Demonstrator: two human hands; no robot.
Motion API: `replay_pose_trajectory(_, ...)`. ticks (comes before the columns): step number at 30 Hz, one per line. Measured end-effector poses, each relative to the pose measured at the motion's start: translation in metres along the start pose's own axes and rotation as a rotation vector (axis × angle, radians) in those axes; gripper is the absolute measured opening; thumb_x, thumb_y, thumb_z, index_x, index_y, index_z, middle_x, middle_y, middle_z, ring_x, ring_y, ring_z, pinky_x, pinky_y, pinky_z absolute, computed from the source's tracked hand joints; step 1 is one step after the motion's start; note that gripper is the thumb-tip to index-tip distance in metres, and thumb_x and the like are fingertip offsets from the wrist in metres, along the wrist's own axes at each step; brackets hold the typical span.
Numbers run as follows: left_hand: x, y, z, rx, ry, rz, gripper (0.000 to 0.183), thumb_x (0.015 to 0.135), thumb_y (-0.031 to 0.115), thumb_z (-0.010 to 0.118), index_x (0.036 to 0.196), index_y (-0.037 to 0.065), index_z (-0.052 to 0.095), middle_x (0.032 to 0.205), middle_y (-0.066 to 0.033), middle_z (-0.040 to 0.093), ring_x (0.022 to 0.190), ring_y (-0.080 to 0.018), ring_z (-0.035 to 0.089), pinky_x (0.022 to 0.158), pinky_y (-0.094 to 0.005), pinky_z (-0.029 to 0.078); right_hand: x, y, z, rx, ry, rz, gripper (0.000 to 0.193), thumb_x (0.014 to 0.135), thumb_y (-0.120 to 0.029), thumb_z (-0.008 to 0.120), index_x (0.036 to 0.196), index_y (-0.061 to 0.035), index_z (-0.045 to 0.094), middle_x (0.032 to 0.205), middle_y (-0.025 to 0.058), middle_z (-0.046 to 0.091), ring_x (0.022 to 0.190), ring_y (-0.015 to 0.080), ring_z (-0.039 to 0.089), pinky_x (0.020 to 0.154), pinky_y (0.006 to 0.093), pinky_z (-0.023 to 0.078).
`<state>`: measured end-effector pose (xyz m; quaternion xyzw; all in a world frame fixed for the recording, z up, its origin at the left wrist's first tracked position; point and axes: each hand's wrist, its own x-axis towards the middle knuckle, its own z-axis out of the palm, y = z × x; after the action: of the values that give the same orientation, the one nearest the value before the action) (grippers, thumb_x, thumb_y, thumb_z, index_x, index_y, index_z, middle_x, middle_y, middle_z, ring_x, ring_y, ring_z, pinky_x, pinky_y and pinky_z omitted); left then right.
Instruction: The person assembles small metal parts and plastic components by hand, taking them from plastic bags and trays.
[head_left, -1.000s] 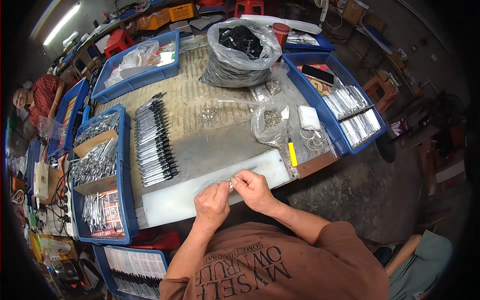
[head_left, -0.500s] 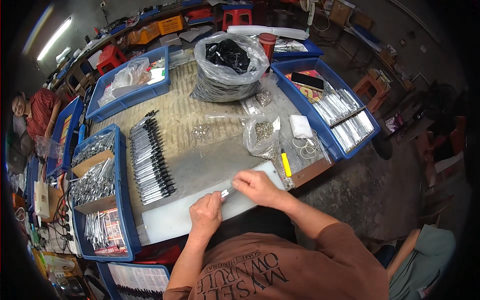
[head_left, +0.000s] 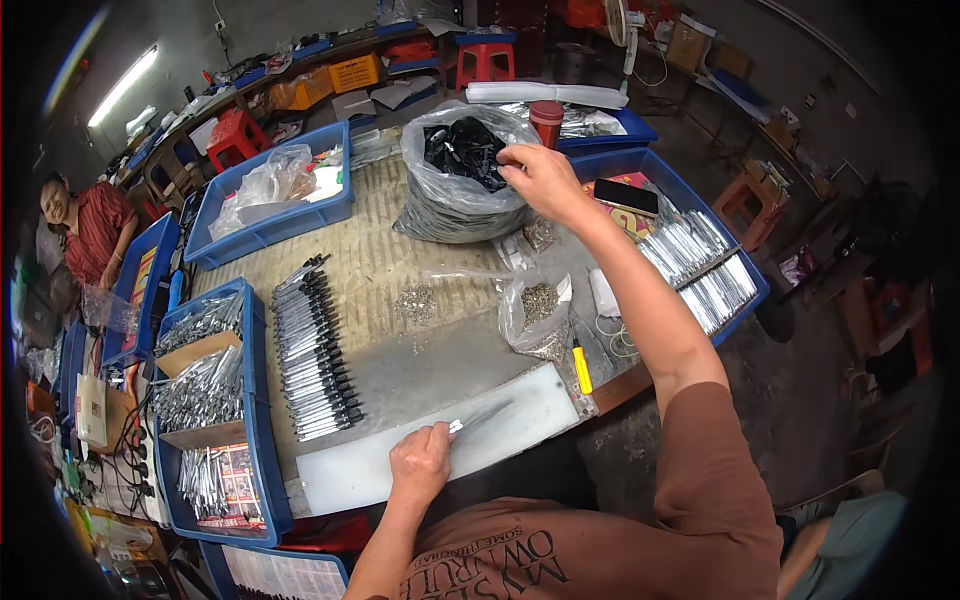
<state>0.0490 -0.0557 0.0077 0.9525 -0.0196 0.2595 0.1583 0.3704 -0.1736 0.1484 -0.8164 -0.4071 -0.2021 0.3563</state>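
My left hand [head_left: 420,462] is closed above the white board [head_left: 350,475] at the near table edge. A small bright silver piece [head_left: 456,426] pokes out past its thumb and forefinger; the rest is hidden in the fist. My right hand [head_left: 545,183] is stretched far forward at the right rim of a clear plastic bag [head_left: 455,220]. Its bent fingers are apart and point toward the black parts [head_left: 465,150] inside. Nothing shows between them. Left of the board lies a long row of slim silver-and-black pen-like pieces [head_left: 312,350].
Blue trays [head_left: 262,400] of silver pieces stand left and right. A small bag [head_left: 540,310] of tiny metal parts, a yellow-handled tool [head_left: 581,368] and a loose heap of tiny parts [head_left: 415,303] lie mid-table. A phone [head_left: 626,196] rests in the right tray. Another person [head_left: 95,230] sits far left.
My right hand has left the left hand over the board and swung forward to the bag of black parts. The left hand keeps its piece over the board. The view has shifted slightly.
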Motion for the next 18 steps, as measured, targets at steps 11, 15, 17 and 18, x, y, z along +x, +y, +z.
replay_pose_trajectory(11, 0.001, 0.001, -0.002, -0.019, -0.004, -0.016, 0.011, 0.069, 0.009, 0.060, 0.074, 0.005, 0.051, 0.055, -0.0060, 0.046, 0.047, -0.0220, 0.051, 0.043, -0.0319, 0.042, 0.050, 0.020, 0.056, -0.228, -0.387, 0.014, 0.035, 0.073, -0.014, 0.060, 0.107, -0.0067, 0.052, 0.099, 0.0177, 0.053, 0.097, 0.0326, 0.049, 0.082, 0.0382, 0.039)
replay_pose_trajectory(15, 0.002, 0.002, -0.004, -0.037, -0.001, -0.018, 0.010, 0.071, 0.009, 0.060, 0.072, 0.006, 0.050, 0.056, -0.0057, 0.047, 0.049, -0.0211, 0.052, 0.044, -0.0317, 0.042, 0.056, 0.027, 0.059, -0.267, -0.383, -0.085, 0.019, 0.071, -0.015, 0.060, 0.088, -0.0045, 0.059, 0.086, 0.0183, 0.059, 0.086, 0.0331, 0.055, 0.076, 0.0400, 0.043)
replay_pose_trajectory(17, 0.002, 0.001, -0.004, -0.032, -0.017, -0.021, 0.010, 0.071, 0.009, 0.059, 0.072, 0.006, 0.050, 0.056, -0.0056, 0.047, 0.050, -0.0208, 0.052, 0.044, -0.0317, 0.042, 0.056, 0.028, 0.059, -0.262, -0.351, -0.101, 0.015, 0.070, -0.014, 0.061, 0.080, -0.0035, 0.059, 0.081, 0.0178, 0.060, 0.083, 0.0338, 0.056, 0.073, 0.0399, 0.044)
replay_pose_trajectory(18, 0.002, 0.000, -0.003, -0.032, -0.011, -0.019, 0.010, 0.071, 0.009, 0.059, 0.071, 0.006, 0.049, 0.056, -0.0054, 0.047, 0.049, -0.0207, 0.052, 0.044, -0.0317, 0.042, 0.057, 0.028, 0.057, -0.235, -0.316, -0.071, 0.014, 0.070, -0.014, 0.061, 0.079, -0.0031, 0.059, 0.081, 0.0179, 0.059, 0.084, 0.0338, 0.056, 0.073, 0.0398, 0.044)
